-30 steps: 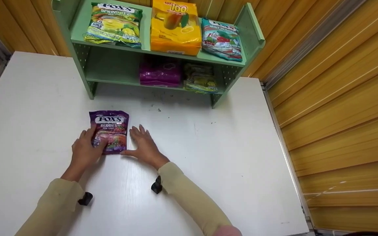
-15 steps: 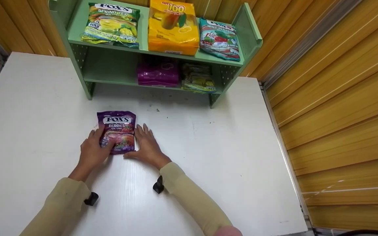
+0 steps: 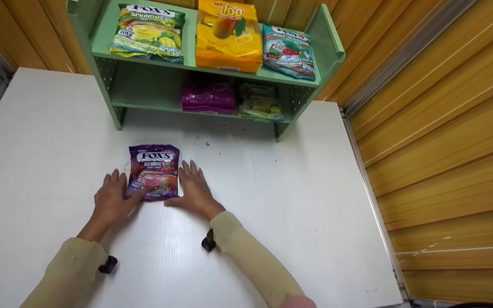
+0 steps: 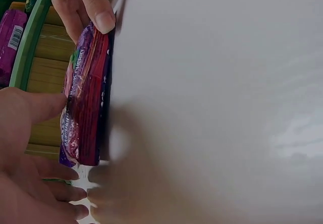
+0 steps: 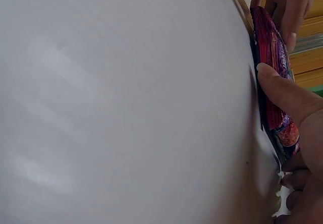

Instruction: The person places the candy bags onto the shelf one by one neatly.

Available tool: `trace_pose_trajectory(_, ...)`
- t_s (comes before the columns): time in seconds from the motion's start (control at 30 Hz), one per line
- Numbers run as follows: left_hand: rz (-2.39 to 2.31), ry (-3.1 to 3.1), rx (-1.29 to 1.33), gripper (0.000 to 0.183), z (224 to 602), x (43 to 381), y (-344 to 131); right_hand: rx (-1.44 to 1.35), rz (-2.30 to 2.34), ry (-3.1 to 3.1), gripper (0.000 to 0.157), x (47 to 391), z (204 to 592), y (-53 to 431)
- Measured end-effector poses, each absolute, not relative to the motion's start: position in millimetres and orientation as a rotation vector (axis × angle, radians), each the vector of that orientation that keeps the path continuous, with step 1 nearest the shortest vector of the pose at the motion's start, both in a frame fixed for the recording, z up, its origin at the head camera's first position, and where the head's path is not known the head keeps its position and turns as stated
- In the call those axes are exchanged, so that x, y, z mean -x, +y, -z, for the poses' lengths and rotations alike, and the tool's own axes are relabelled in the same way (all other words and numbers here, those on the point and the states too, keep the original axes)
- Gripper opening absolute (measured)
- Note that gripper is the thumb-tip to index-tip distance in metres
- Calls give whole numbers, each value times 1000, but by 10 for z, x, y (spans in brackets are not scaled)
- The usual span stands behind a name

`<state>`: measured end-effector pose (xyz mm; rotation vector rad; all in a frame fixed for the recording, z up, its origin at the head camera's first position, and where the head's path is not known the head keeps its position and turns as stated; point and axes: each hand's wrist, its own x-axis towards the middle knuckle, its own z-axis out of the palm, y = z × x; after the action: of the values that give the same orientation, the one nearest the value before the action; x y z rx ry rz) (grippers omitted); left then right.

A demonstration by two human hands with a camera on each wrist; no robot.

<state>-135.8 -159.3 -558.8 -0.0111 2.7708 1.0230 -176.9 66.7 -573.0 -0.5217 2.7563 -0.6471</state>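
A purple bag of Fox's Berries candy [image 3: 155,172] lies face up on the white table between my two hands. At its left edge, my left hand [image 3: 112,197] has its fingers extended beside the bag, the thumb overlapping the lower left corner. My right hand [image 3: 196,191] lies along the right edge with straight fingers, its thumb by the bottom edge. In the left wrist view, the left fingers [image 4: 63,191] stand apart from the bag's side. The right thumb [image 5: 282,88] lies against the bag's lower edge in the right wrist view.
Behind the bag stands a green two-tier shelf [image 3: 144,105]. Its top tier holds green [image 3: 150,32], yellow [image 3: 228,38] and teal [image 3: 289,51] candy bags. Below are a magenta pack [image 3: 208,97] and a yellowish bag [image 3: 260,102]. Wood-panelled walls flank the white table [image 3: 293,205].
The candy bag has slid to the right. My left hand went right with it, then drew its fingers back left off the bag. My right hand has shifted slightly right, now along the bag's edge.
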Motion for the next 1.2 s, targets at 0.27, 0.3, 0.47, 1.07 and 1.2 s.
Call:
trace_pose_trajectory(0.27,-971,2770,-26,102,5655,1332,-1610,545,588,2781,109,1759,5745,654)
trace_pose_trajectory(0.3,-978,2771,-29,101,5660,1331,-1612,549,585,2783,109,1759,5747,654)
trace_pose_trajectory(0.47,-1058,2768,-48,90,5679,1330,-1622,572,596,2792,105,1758,5755,657)
trace_pose_trajectory(1.07,-1289,2653,-47,78,5683,1323,-1650,578,791,2724,97,1745,5769,626)
trace_pose_trajectory(1.2,-1336,2659,-69,75,5698,1320,-1654,594,845,2717,97,1744,5764,616)
